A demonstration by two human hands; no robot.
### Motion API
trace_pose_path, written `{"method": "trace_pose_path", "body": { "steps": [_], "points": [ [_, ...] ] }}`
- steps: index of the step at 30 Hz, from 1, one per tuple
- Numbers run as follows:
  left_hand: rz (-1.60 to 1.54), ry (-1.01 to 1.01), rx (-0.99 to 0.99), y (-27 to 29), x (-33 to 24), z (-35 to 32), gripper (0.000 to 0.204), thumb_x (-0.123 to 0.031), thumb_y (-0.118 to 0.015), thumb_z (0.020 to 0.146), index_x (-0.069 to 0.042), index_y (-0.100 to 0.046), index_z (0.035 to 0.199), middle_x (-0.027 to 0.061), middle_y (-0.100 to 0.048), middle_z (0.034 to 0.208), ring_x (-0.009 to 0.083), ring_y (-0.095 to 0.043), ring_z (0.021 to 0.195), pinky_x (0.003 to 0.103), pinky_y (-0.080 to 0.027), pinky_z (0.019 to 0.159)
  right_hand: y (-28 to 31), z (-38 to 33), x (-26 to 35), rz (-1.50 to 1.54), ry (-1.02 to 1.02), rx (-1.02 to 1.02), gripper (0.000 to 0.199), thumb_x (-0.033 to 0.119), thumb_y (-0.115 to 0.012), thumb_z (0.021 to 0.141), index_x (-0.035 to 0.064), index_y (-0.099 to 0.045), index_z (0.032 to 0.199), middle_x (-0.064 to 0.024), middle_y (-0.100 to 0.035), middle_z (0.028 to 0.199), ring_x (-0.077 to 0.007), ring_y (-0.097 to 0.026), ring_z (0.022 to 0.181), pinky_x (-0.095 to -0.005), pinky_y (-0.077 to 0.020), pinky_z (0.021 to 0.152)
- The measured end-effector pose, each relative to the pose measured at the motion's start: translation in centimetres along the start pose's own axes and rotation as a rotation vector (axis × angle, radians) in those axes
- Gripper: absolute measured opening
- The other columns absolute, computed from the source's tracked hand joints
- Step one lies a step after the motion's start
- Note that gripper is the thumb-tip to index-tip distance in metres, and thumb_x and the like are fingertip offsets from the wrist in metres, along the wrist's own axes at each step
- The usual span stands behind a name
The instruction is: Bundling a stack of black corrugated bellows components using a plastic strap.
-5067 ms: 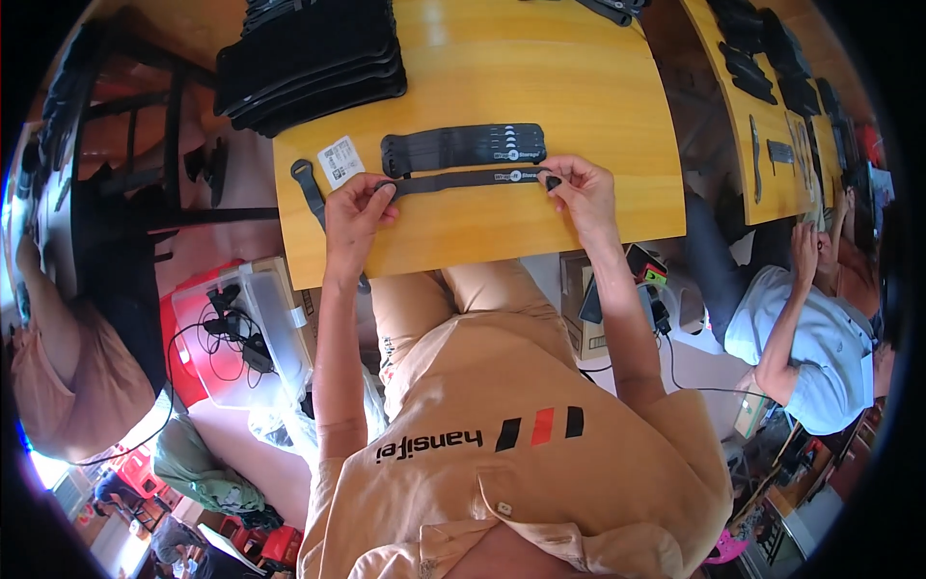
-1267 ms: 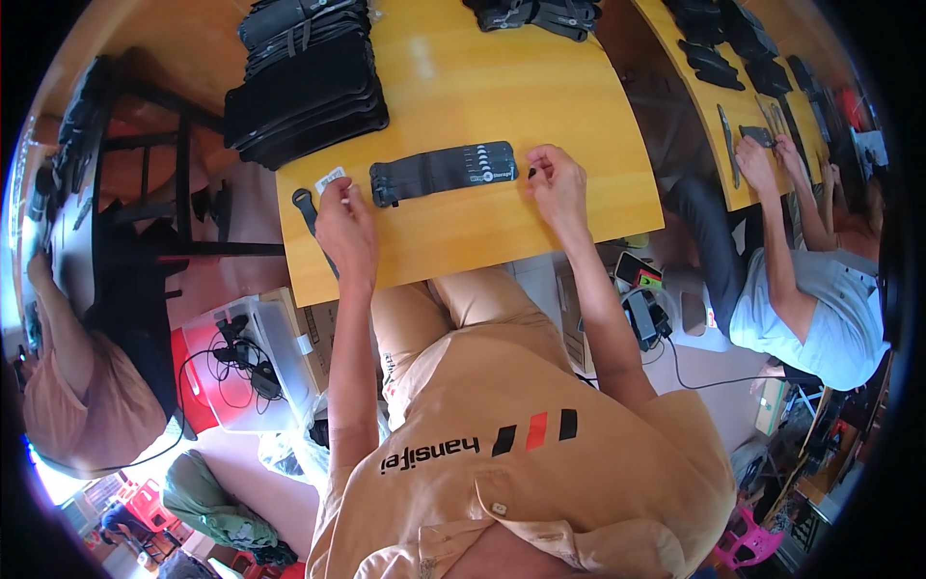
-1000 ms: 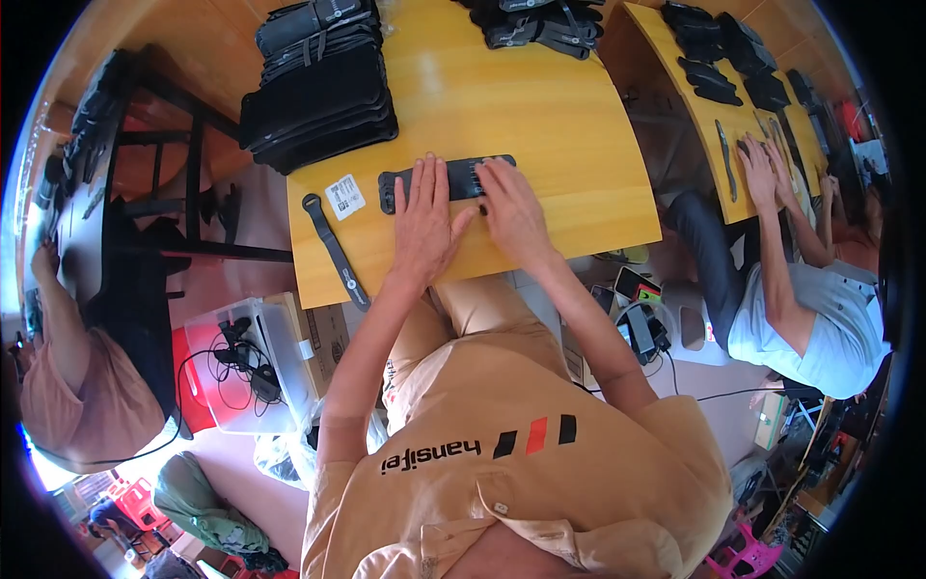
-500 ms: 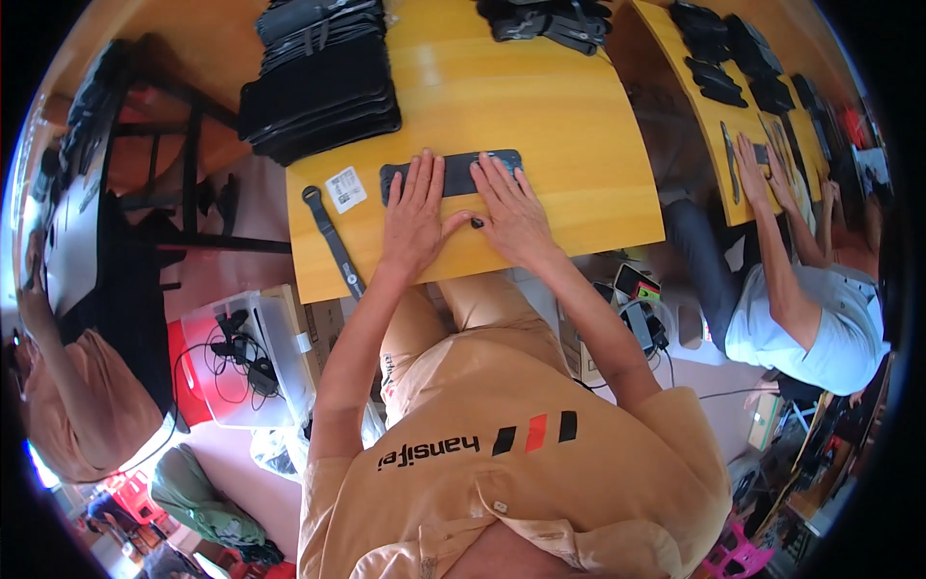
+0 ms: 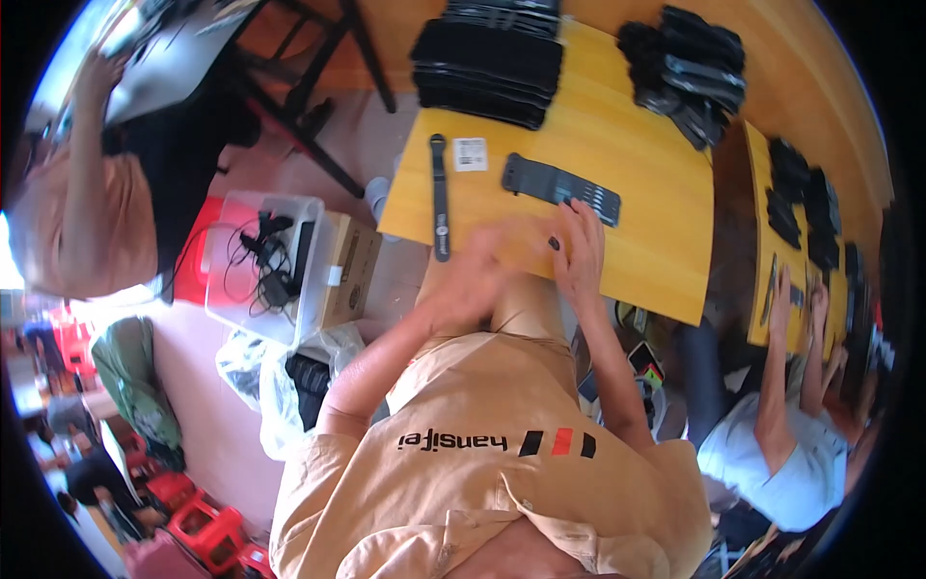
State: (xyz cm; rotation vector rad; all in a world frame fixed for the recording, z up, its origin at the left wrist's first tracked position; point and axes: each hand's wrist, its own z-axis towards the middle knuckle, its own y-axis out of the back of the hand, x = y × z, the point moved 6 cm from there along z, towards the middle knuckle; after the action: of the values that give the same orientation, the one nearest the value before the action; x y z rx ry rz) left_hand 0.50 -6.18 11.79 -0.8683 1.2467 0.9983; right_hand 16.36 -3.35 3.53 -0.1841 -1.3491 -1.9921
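We are resting our right hand (image 5: 577,253), fingers spread, on a black strap (image 5: 560,188) on the yellow desk (image 5: 637,145); our left hand (image 5: 473,280) is blurring, its grip unclear.

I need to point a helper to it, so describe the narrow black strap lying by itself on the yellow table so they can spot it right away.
Start at the yellow table in front of the person. Near its left edge lies the narrow black strap, beside a small white label. Unlike the wider black ribbed piece under the right hand, it is thin, single and untouched.
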Motion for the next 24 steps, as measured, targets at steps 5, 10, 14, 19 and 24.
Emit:
{"method": "trace_pose_path", "body": {
  "steps": [5,10,14,19,24],
  "points": [
    [-1.164,0.040,1.142,-12.2,-13.1,-6.0,0.049,-0.033,-0.033,0.097,0.007,-0.055,0.114,0.0124,-0.059,0.113,0.0203,-0.054,0.106,0.031,-0.041,0.092,-1.1,0.1,2.5,0.168,0.013,-0.112,0.029,0.002,-0.057,0.079,-0.0002,-0.058,0.109,-0.0168,-0.053,0.108,-0.0334,-0.048,0.103,-0.0399,-0.0385,0.089],
    [-1.345,0.081,1.234,-14.5,-14.3,-7.9,0.057,-0.038,-0.026,0.098,0.009,-0.055,0.113,0.0143,-0.060,0.111,0.0218,-0.055,0.106,0.032,-0.039,0.094,-1.8,-0.2,4.1,0.203,0.067,-0.064,0.022,-0.001,-0.055,0.079,-0.0010,-0.061,0.100,-0.0144,-0.055,0.100,-0.0308,-0.051,0.095,-0.0367,-0.0419,0.082],
    [-1.314,-0.015,1.284,-14.6,-14.8,-8.0,0.060,-0.039,-0.024,0.098,0.010,-0.055,0.113,0.0152,-0.060,0.111,0.0225,-0.055,0.106,0.033,-0.039,0.095,-2.0,-0.7,4.1,0.222,0.060,-0.006,0.022,-0.003,-0.057,0.077,0.0001,-0.062,0.098,-0.0136,-0.057,0.098,-0.0304,-0.053,0.092,-0.0356,-0.0440,0.079],
    [-1.266,-0.118,1.403,-13.6,-14.4,-8.3,0.064,-0.041,-0.020,0.098,0.010,-0.055,0.112,0.0163,-0.060,0.111,0.0233,-0.055,0.105,0.033,-0.038,0.096,-3.8,0.5,8.1,0.261,0.216,0.131,0.035,-0.001,-0.064,0.070,0.0033,-0.060,0.104,-0.0128,-0.055,0.103,-0.0311,-0.052,0.097,-0.0387,-0.0440,0.083],
    [-1.259,-0.180,1.595,-12.7,-14.1,-8.4,0.067,-0.043,-0.017,0.097,0.011,-0.055,0.112,0.0174,-0.060,0.110,0.0241,-0.056,0.105,0.034,-0.037,0.097,-5.9,0.8,11.3,0.181,0.326,0.244,0.049,0.005,-0.070,0.065,0.0075,-0.058,0.112,-0.0110,-0.052,0.113,-0.0301,-0.050,0.103,-0.0393,-0.0429,0.086]
  ]
}}
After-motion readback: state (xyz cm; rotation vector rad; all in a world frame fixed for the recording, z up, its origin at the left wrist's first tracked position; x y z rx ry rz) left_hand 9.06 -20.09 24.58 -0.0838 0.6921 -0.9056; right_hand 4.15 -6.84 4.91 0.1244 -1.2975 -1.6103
